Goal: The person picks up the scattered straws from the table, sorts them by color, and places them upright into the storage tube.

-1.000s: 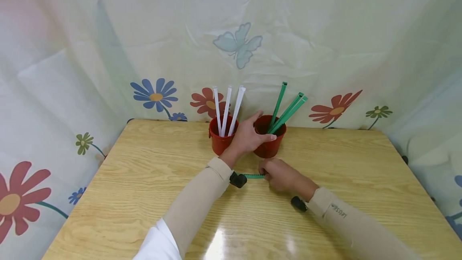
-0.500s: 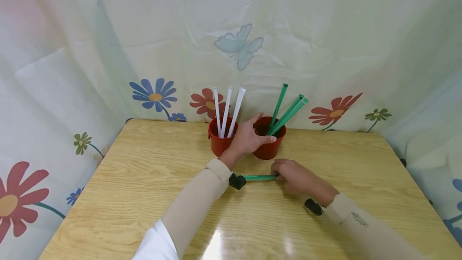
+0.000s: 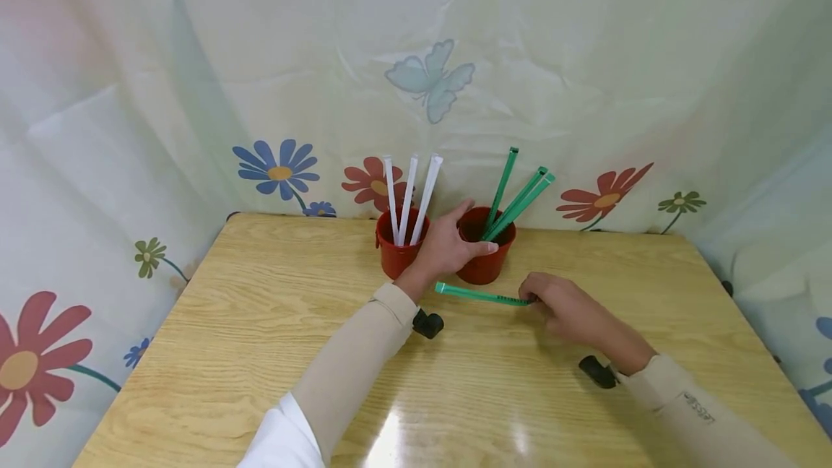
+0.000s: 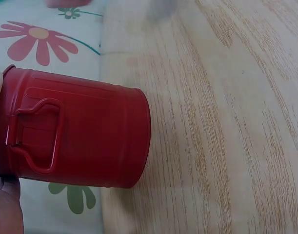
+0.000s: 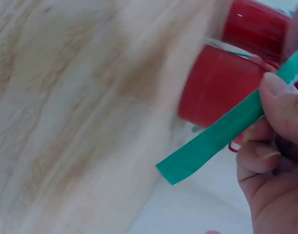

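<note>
My right hand [image 3: 568,309] pinches one end of a slim green wrapped straw [image 3: 477,295] between thumb and fingers. The straw lies nearly level above the table, its free end pointing left. In the right wrist view, a flat green straw end [image 5: 207,141] sticks out past the thumb. My left hand [image 3: 445,248] holds the right red bucket [image 3: 484,269] by its rim, thumb at the front; part of the grip is hidden. Several green wrapped straws [image 3: 516,204] lean to the right in that bucket. The left wrist view shows the bucket's side handle [image 4: 53,136].
A second red bucket [image 3: 398,262] with white wrapped straws [image 3: 406,201] stands just left, partly behind my left hand. Both buckets stand near the back edge of the wooden table [image 3: 292,309], close to a flowered curtain [image 3: 546,78].
My right hand has moved right and up with the green straw, lifting it off the table, and its left end now shows. The left hand has stayed at the bucket.
</note>
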Tool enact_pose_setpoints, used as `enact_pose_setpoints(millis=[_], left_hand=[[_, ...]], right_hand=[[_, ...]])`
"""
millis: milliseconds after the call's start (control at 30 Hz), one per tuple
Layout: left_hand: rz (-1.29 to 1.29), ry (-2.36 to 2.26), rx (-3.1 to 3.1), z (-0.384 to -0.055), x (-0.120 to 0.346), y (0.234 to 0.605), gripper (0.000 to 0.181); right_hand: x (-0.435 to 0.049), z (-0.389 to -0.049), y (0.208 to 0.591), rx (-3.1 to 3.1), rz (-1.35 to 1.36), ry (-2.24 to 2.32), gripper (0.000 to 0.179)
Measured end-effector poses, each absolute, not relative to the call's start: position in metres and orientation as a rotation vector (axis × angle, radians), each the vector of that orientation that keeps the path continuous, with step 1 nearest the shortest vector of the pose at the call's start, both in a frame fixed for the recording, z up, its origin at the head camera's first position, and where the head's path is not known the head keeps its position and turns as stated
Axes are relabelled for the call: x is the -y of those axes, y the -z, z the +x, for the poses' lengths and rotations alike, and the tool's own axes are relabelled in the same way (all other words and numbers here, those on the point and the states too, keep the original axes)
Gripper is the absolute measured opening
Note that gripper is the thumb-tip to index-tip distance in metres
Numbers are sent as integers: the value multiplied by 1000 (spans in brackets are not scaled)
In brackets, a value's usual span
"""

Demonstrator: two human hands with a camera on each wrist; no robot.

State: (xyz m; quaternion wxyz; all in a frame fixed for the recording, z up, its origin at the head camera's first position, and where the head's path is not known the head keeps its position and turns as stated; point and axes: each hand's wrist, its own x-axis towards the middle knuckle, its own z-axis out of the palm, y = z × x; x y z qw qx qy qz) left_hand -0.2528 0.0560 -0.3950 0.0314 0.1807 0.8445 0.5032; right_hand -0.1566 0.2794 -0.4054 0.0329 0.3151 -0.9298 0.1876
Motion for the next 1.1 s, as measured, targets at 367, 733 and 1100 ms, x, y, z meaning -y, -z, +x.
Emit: enact_pose_setpoints(millis=[367,733,1100], left_hand=[[622,-1575,-2586,-252,-55,401,88],[636,-1589,-2590,-257,-58,392,89],[616,-1589,-2574,-253,-56,395,89]], right_hand=[[-267,-162,371,2502,731,-1116,17],[-257,-190,345,2345,430,-1284,7],[-248,-208,347,2369,308,-1288,9]])
